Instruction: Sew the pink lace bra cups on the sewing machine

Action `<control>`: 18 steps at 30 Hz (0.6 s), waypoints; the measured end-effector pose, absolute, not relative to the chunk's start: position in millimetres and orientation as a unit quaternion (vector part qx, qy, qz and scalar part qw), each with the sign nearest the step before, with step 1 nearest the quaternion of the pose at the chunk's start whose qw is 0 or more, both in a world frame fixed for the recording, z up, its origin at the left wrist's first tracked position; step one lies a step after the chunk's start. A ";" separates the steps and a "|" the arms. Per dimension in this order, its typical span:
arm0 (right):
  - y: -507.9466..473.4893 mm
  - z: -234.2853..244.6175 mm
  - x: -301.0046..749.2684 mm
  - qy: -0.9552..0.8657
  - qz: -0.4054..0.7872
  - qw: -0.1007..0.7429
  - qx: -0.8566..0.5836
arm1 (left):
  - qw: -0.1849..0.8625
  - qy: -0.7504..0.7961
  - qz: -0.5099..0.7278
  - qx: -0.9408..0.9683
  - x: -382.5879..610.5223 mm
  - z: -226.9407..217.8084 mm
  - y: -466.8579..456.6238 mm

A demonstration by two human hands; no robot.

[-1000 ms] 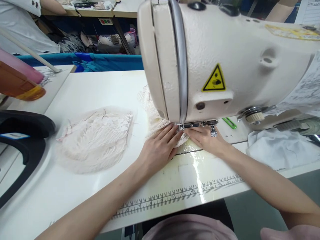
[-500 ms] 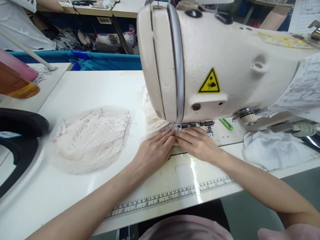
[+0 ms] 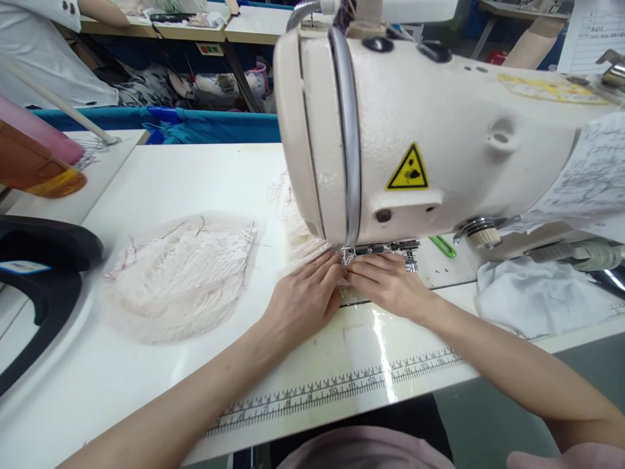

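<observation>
A cream sewing machine (image 3: 439, 130) stands over the white table. Just in front of its presser foot, my left hand (image 3: 305, 290) presses on pale lace fabric (image 3: 297, 225), its thumb and fingers drawn together at the edge. My right hand (image 3: 383, 280) lies close against it on the other side, fingertips pinching the same lace near the needle area. Part of the lace runs back under the machine head, and much of it is hidden by my hands. A second lace piece (image 3: 180, 280), roughly oval with loose threads, lies flat to the left.
Green thread snips (image 3: 443, 246) lie behind my right hand. White cloth (image 3: 532, 296) rests at the right. A printed ruler (image 3: 332, 389) runs along the front edge. A black curved object (image 3: 63, 286) stands at the left. Across the aisle is a co-worker's white-clothed body (image 3: 46, 58).
The view has shifted slightly, so the scene sits a little lower. My hands stay at the presser foot with the lace, and their grip looks almost the same.
</observation>
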State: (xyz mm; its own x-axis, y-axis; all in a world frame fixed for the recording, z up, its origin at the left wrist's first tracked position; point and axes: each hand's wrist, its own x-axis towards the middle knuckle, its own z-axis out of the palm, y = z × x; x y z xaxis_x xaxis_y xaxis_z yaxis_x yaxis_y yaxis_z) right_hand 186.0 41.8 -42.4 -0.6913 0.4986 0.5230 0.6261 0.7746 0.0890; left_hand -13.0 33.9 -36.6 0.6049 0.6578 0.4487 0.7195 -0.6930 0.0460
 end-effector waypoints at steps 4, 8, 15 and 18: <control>41.9 -43.9 187.7 -0.910 -0.126 0.234 -0.317 | 0.078 -0.390 -0.226 -0.889 -11.3 -35.9 33.2; 41.8 -46.0 189.8 -0.911 -0.125 0.226 -0.320 | 0.087 -0.396 -0.216 -0.888 -10.4 -34.9 32.3; 41.7 -44.1 192.8 -0.914 -0.109 0.209 -0.331 | 0.106 -0.395 -0.214 -0.887 -10.0 -34.9 31.8; 43.3 -44.1 194.9 -0.915 -0.108 0.203 -0.331 | 0.111 -0.393 -0.213 -0.888 -9.8 -34.9 32.4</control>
